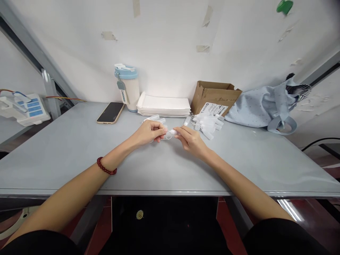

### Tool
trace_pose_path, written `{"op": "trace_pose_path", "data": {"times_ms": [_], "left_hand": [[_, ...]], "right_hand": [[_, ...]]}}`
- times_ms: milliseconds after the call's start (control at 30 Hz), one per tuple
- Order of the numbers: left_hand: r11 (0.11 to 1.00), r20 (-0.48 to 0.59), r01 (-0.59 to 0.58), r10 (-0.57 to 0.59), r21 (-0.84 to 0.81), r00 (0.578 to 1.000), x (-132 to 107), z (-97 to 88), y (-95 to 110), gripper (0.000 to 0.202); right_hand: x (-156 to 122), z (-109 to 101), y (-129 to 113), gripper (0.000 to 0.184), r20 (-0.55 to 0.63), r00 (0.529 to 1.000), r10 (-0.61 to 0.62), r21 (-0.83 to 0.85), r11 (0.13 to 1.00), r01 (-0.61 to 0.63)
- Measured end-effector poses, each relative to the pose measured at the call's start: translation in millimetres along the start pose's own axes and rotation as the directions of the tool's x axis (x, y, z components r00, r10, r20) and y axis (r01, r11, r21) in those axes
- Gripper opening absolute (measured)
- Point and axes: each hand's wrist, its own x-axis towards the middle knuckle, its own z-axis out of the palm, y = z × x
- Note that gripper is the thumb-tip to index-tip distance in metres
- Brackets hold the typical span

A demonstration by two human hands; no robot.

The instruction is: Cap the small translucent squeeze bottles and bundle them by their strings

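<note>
Above the middle of the grey table, my two hands meet with fingertips nearly touching. My right hand (191,141) is closed around a small translucent plastic bottle, its white tip (173,131) pointing left. At that tip, the fingers of my left hand (151,132) pinch something thin like a cord; its end is hidden by the fingers. A thin clear loop (168,136) shows below the fingertips. Several clear tubes (154,117) lie just behind my left hand. Beyond my right hand is a loose pile of small translucent bottles (207,124) with thin loops.
A phone (111,112), a lidded cup (130,88), a stack of white envelopes (164,105), an open cardboard box (215,97) and a light blue cloth bag (260,106) line the back of the table (159,173). A power strip (32,108) is at far left.
</note>
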Motion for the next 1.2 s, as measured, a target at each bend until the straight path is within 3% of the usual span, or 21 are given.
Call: {"op": "trace_pose_path", "data": {"times_ms": [200, 333, 467, 567, 667, 767, 900, 1033, 1200], "left_hand": [[0.993, 0.094, 0.065, -0.075, 0.101, 0.993, -0.3, -7.8, 3.5, 0.027], [0.996, 0.098, 0.038, -0.045, 0.077, 0.994, -1.0, -12.1, 6.2, 0.024], [1.000, -0.092, 0.014, -0.014, -0.002, 0.996, 1.5, -23.2, 4.6, 0.025], [0.999, -0.302, 0.027, -0.038, -0.040, 0.952, 5.6, -34.7, -0.6, 0.024], [0.995, -0.415, 0.078, -0.095, -0.058, 0.905, 9.5, -43.3, -7.2, 0.020], [0.987, -0.455, 0.159, -0.158, -0.036, 0.876, 12.4, -47.2, -12.3, 0.018], [0.961, -0.442, 0.264, -0.204, 0.077, 0.873, 15.0, -49.2, -17.1, 0.017], [0.934, -0.465, 0.286, -0.160, 0.213, 0.871, 15.7, -50.5, -19.9, 0.022], [0.869, -0.558, 0.328, -0.073, 0.372, 0.827, 13.3, -50.2, -15.5, 0.030]], "right_hand": [[1.6, 1.9, 1.0, 0.020, -0.002, 0.998, -0.055, 0.013, 0.998, 0.055], [2.0, 0.9, 1.4, 0.022, 0.037, 0.999, 0.006, 0.057, 0.998, -0.008], [1.1, -2.8, 16.8, 0.025, 0.083, 0.988, 0.127, 0.011, 0.992, -0.128], [-2.2, -5.9, 37.4, 0.032, 0.115, 0.973, 0.201, -0.169, 0.969, -0.180], [-5.3, -8.5, 54.2, 0.048, 0.206, 0.948, 0.241, -0.354, 0.922, -0.157], [-5.7, -8.8, 61.2, 0.051, 0.309, 0.913, 0.267, -0.451, 0.886, -0.107], [-3.9, -4.1, 62.7, 0.050, 0.388, 0.883, 0.265, -0.499, 0.866, -0.041], [-2.0, 1.0, 64.6, 0.041, 0.389, 0.882, 0.266, -0.526, 0.850, -0.024], [-0.1, 2.6, 67.0, 0.030, 0.368, 0.872, 0.324, -0.584, 0.810, -0.054]]}}
